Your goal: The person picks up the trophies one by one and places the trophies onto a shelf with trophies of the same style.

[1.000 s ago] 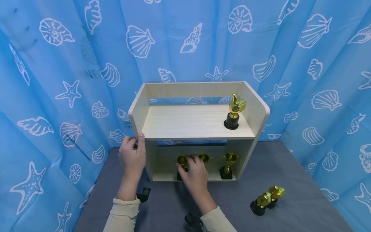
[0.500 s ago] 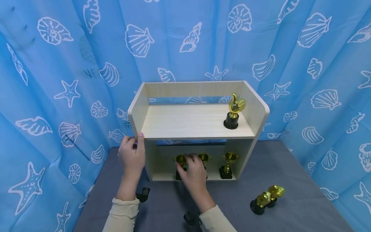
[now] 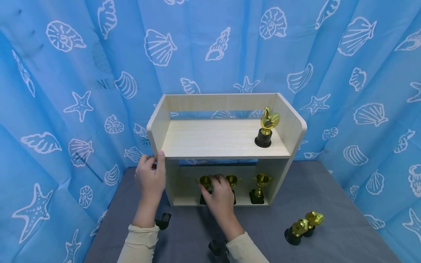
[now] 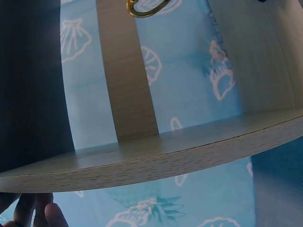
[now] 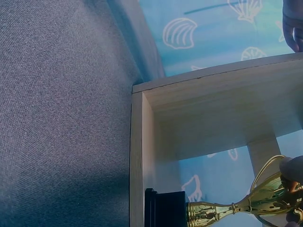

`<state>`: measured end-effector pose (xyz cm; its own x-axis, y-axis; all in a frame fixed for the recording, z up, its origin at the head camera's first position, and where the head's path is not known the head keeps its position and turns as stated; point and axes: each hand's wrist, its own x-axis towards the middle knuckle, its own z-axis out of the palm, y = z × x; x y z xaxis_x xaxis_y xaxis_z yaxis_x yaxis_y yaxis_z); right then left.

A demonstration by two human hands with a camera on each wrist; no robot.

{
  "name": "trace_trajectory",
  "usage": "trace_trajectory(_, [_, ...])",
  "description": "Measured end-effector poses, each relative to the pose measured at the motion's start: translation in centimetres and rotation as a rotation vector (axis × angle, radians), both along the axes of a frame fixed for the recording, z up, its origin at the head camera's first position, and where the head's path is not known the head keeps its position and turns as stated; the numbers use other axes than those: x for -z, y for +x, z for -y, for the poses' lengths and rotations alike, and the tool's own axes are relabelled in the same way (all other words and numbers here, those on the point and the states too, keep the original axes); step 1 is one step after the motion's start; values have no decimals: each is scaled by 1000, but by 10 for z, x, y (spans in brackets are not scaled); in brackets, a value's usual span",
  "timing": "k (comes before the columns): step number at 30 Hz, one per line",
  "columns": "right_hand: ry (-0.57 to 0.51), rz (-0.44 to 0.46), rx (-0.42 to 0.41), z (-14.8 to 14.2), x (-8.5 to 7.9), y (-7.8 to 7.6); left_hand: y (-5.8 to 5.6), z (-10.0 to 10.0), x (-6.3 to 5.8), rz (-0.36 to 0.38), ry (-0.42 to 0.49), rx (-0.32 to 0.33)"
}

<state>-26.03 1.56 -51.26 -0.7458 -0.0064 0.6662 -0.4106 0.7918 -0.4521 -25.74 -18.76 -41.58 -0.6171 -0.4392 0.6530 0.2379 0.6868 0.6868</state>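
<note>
A pale wooden two-tier shelf [image 3: 210, 137] stands on the table. My left hand [image 3: 150, 175] grips its left side panel near the upper board, the thumb lying on the front edge; in the left wrist view, fingers [image 4: 40, 210] show outside the panel. On the lower tier my right hand [image 3: 219, 191] holds the leftmost gold trophy cup [image 3: 205, 180] by its bowl. The right wrist view shows this cup's black base [image 5: 165, 208] upright on the lower board. A second trophy cup [image 3: 232, 179] is partly hidden behind my right hand.
Another trophy cup [image 3: 261, 180] stands at the lower tier's right end. A gold thumbs-up trophy [image 3: 264, 137] is on the upper tier, right side. Two more gold trophies [image 3: 294, 233] stand on the grey tablecloth [image 3: 342, 226] at right. A blue shell-print curtain [image 3: 197, 44] hangs behind.
My right hand and the leftmost trophy cup have shifted slightly left, so more of the second cup's base shows. My left hand stays in place.
</note>
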Motion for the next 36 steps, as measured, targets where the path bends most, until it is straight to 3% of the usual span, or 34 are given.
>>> trace_trajectory(36, [-24, -29, -35, -4, -3, 3, 0, 0, -1, -13, 3, 6])
